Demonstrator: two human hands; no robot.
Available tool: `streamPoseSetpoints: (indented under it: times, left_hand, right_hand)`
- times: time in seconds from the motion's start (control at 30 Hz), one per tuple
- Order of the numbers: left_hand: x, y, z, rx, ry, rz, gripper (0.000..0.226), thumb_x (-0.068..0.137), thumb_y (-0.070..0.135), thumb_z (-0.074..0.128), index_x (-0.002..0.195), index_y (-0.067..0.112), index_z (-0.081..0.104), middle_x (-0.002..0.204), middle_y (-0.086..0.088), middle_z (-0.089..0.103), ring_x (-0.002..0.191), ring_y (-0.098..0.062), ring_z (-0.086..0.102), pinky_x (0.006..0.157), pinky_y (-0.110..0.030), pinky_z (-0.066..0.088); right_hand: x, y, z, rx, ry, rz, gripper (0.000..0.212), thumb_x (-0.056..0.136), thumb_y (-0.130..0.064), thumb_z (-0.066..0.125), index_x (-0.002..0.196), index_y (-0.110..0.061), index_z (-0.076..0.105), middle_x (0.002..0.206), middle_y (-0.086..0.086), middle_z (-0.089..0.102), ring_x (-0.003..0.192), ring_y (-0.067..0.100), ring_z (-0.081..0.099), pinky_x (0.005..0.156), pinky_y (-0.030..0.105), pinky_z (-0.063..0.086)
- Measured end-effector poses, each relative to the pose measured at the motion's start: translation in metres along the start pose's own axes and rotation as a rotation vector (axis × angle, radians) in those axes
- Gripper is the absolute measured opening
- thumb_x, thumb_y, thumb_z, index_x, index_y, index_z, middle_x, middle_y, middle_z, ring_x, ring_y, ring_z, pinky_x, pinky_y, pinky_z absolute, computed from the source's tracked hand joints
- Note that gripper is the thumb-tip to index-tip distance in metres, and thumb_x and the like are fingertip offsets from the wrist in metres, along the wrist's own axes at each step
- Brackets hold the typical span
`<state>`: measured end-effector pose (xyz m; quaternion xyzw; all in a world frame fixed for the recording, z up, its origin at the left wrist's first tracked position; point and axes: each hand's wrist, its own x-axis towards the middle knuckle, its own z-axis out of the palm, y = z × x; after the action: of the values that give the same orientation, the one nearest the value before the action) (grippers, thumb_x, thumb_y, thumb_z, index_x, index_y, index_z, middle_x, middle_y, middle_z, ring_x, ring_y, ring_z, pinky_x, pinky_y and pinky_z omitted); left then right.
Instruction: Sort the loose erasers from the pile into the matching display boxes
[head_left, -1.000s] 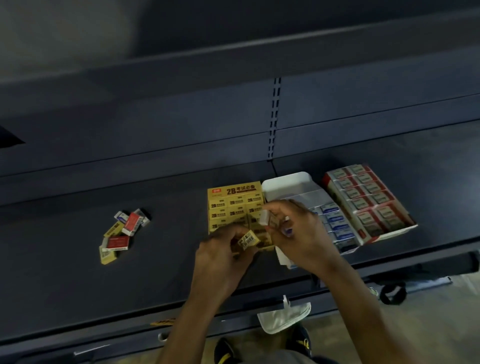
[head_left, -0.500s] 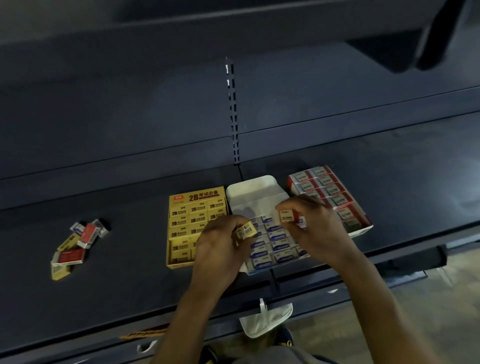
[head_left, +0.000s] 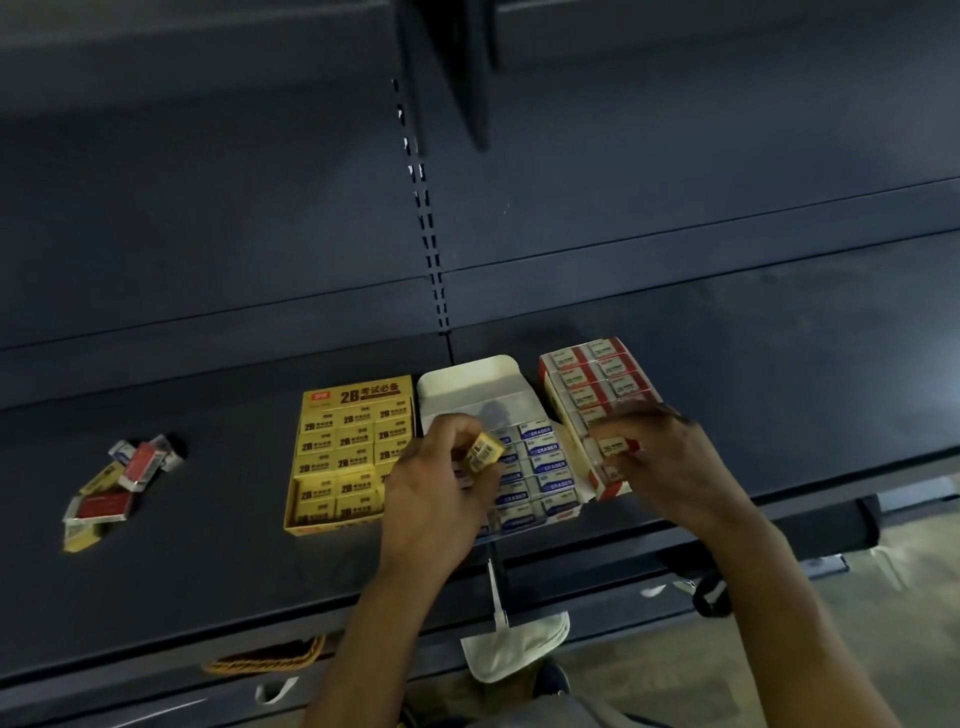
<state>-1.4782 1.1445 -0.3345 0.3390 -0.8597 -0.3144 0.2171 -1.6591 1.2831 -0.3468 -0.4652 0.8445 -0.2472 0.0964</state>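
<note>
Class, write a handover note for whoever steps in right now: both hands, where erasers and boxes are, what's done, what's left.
Hands: left hand pinches a yellow eraser above the blue-eraser box; right hand pinches a red eraser over the near end of the red box.
Things: yellow box, blue-eraser box and red box sit side by side on the shelf; loose pile lies far left.
Done: boxes look largely filled.
Left: seat both held erasers in matching boxes, then sort the pile.
</note>
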Motion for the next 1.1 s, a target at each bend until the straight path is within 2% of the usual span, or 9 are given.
streamPoseSetpoints:
  times: [0.17,0.23,0.33,0.5,0.6,0.67,0.77,0.83,1.1]
  left_hand:
    - [-0.006,0.009,0.0,-0.032,0.018,-0.012,0.048,0.08,0.027,0.072,0.125,0.029,0.053,0.099,0.017,0.057,0.084,0.001,0.057,0.078,-0.017,0.049]
    - [-0.008,0.01,0.001,-0.042,0.014,-0.02,0.041,0.081,0.03,0.071,0.12,0.03,0.058,0.097,0.016,0.06,0.078,0.005,0.057,0.07,-0.005,0.043]
    - [-0.011,0.012,0.005,-0.091,0.005,-0.053,0.027,0.082,0.031,0.071,0.107,0.03,0.062,0.086,0.021,0.06,0.079,0.01,0.058,0.063,-0.001,0.041]
    - [-0.015,0.01,0.011,-0.244,-0.002,-0.156,0.011,0.085,0.025,0.067,0.096,0.024,0.065,0.083,0.013,0.068,0.076,0.003,0.064,0.063,-0.007,0.045]
    - [-0.016,0.006,0.013,-0.344,-0.004,-0.242,0.008,0.087,0.025,0.065,0.095,0.023,0.066,0.081,0.008,0.069,0.075,-0.003,0.067,0.067,-0.016,0.051]
    - [-0.018,0.007,0.013,-0.468,-0.009,-0.316,0.01,0.088,0.019,0.063,0.097,0.024,0.066,0.081,0.006,0.07,0.078,-0.009,0.069,0.072,-0.025,0.055]
    - [-0.021,0.012,0.008,-0.649,-0.014,-0.345,0.019,0.091,0.006,0.057,0.101,0.021,0.065,0.079,0.004,0.07,0.081,-0.014,0.069,0.074,-0.026,0.056]
    - [-0.021,0.013,0.004,-0.721,-0.015,-0.353,0.023,0.092,0.001,0.054,0.1,0.02,0.065,0.082,0.002,0.071,0.083,-0.015,0.069,0.074,-0.024,0.055]
    - [-0.025,0.003,-0.004,-0.843,0.092,-0.435,0.012,0.089,0.005,0.059,0.096,0.006,0.069,0.092,-0.009,0.072,0.089,-0.023,0.069,0.077,-0.027,0.056]
  right_hand:
    - [0.001,0.001,0.003,0.001,0.072,-0.062,0.023,0.074,0.004,0.07,0.093,-0.009,0.071,0.111,0.004,0.064,0.105,0.019,0.059,0.081,0.017,0.043]
    - [0.001,0.003,0.005,-0.006,0.108,-0.076,0.022,0.069,0.004,0.074,0.086,-0.01,0.072,0.106,0.005,0.065,0.104,0.025,0.058,0.081,0.026,0.048]
    - [0.0,0.006,0.009,-0.021,0.123,-0.05,0.025,0.067,0.0,0.076,0.086,-0.015,0.072,0.109,0.003,0.063,0.108,0.035,0.052,0.079,0.037,0.048]
    - [-0.002,-0.004,0.004,-0.003,0.142,-0.067,0.028,0.074,-0.003,0.07,0.098,-0.017,0.07,0.115,0.001,0.061,0.114,0.027,0.049,0.08,0.032,0.05]
    - [-0.003,-0.022,0.0,0.154,0.161,-0.155,0.027,0.075,-0.002,0.071,0.098,-0.016,0.07,0.101,-0.007,0.064,0.094,0.01,0.06,0.074,0.011,0.045]
    - [-0.004,-0.035,0.002,0.226,0.072,-0.184,0.03,0.077,-0.005,0.072,0.105,-0.016,0.068,0.094,-0.013,0.058,0.086,0.002,0.058,0.072,0.004,0.04]
    - [-0.004,-0.047,0.015,0.309,-0.075,-0.217,0.035,0.079,-0.015,0.071,0.113,-0.02,0.063,0.103,-0.008,0.063,0.091,0.002,0.061,0.077,0.015,0.051]
    - [-0.003,-0.053,0.023,0.351,-0.092,-0.234,0.036,0.079,-0.014,0.071,0.114,-0.021,0.061,0.104,-0.004,0.064,0.09,0.003,0.063,0.077,0.019,0.053]
    - [0.003,-0.071,0.036,0.349,0.097,-0.337,0.025,0.075,0.002,0.069,0.091,-0.016,0.064,0.094,-0.002,0.058,0.078,0.007,0.061,0.07,0.018,0.053]
